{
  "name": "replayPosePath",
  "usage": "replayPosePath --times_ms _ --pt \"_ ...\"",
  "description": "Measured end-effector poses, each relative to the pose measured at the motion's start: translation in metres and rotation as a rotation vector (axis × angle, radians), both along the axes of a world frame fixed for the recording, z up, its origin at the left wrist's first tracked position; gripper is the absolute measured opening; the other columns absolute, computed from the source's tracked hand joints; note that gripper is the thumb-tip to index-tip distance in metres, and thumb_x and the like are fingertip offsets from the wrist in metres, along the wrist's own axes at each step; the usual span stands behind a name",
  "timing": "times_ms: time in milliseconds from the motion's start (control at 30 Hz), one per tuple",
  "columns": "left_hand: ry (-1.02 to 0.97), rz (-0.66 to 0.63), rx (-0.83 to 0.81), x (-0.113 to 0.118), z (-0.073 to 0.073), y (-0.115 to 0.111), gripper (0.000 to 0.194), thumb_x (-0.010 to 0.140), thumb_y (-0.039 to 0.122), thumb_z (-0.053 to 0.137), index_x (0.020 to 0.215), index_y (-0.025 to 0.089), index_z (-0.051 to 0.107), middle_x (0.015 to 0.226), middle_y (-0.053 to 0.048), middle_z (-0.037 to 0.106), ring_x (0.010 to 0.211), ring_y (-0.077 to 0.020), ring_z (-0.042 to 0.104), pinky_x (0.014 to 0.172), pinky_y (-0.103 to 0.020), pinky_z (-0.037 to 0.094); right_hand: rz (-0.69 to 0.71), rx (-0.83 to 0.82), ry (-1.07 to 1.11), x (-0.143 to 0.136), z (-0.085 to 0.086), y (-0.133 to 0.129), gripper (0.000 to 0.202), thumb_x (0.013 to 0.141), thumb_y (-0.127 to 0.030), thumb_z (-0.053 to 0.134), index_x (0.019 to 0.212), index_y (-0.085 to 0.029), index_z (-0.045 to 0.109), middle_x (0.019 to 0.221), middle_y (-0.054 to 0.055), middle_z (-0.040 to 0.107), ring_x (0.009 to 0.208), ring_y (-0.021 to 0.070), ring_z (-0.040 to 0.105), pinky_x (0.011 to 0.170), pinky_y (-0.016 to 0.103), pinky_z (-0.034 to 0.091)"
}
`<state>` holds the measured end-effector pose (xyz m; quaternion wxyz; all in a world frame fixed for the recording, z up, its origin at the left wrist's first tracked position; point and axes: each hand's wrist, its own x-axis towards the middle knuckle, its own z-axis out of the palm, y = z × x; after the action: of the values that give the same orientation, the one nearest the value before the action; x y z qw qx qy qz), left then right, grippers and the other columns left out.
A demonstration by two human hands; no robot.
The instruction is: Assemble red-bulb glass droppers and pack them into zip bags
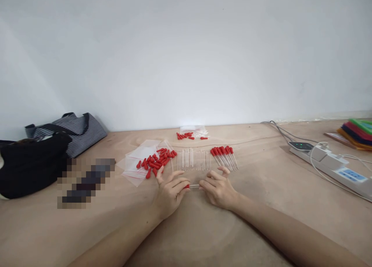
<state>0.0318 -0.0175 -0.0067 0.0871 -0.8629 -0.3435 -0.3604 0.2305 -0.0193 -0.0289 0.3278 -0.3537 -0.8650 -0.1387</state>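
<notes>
My left hand (172, 193) pinches a red rubber dropper bulb (187, 186), most of it hidden by the fingers. From the bulb a thin clear glass tube (194, 186) runs across to my right hand (217, 188), whose fingers are closed on its other end. Just beyond both hands lies a row of bare glass tubes (193, 159). Right of that row are several droppers (223, 156) with red bulbs on their tops. A heap of loose red bulbs (157, 160) spreads over clear plastic bags (135, 166) on the left.
More red bulbs (183, 136) lie by a plastic bag (193, 130) near the wall. On the right are a power strip (334, 168) with cables and a coloured stack (356, 133). A striped bag (84, 133), a black bag (35, 164) and a blurred-out object (87, 183) occupy the left.
</notes>
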Motion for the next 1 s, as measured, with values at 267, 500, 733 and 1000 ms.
replayPosePath --times_ms 267,500,733,1000 --pt "-0.096 -0.061 -0.056 0.002 -0.006 0.001 0.012 0.081 0.023 0.048 0.076 0.023 0.060 0.074 0.005 0.069 0.082 -0.0166 0.060 0.100 -0.045 -0.001 0.043 -0.292 0.117 -0.007 0.006 -0.001 0.024 0.084 -0.021 0.039 0.068 -0.017 0.056 0.059 -0.002 0.057 0.070 0.0120 0.045 0.081 0.036 0.015" --pt "-0.016 -0.019 -0.082 0.000 -0.004 0.005 0.012 0.081 0.026 0.048 0.077 0.024 0.060 0.076 0.005 0.069 0.086 -0.0181 0.059 0.098 -0.046 0.002 0.019 -0.455 0.073 -0.004 0.017 0.002 0.025 0.086 -0.023 0.040 0.069 -0.020 0.058 0.060 -0.004 0.059 0.072 0.0112 0.047 0.083 0.037 0.014" --pt "0.082 0.058 -0.159 -0.006 -0.002 0.009 0.011 0.079 0.031 0.052 0.086 0.026 0.059 0.090 0.002 0.067 0.095 -0.0217 0.054 0.096 -0.049 0.005 -0.041 -0.203 -0.039 0.006 0.014 0.005 0.021 0.084 -0.027 0.044 0.079 -0.024 0.064 0.070 0.001 0.061 0.079 0.0150 0.045 0.082 0.039 0.012" --pt "0.103 0.286 -0.165 -0.024 -0.007 0.020 0.029 0.076 0.032 0.053 0.105 0.026 0.052 0.107 -0.005 0.060 0.105 -0.0253 0.046 0.094 -0.051 0.014 -0.633 -0.301 0.236 0.042 0.015 0.034 0.026 0.082 -0.031 0.042 0.079 -0.023 0.066 0.075 0.004 0.065 0.078 0.0179 0.049 0.073 0.034 0.018"
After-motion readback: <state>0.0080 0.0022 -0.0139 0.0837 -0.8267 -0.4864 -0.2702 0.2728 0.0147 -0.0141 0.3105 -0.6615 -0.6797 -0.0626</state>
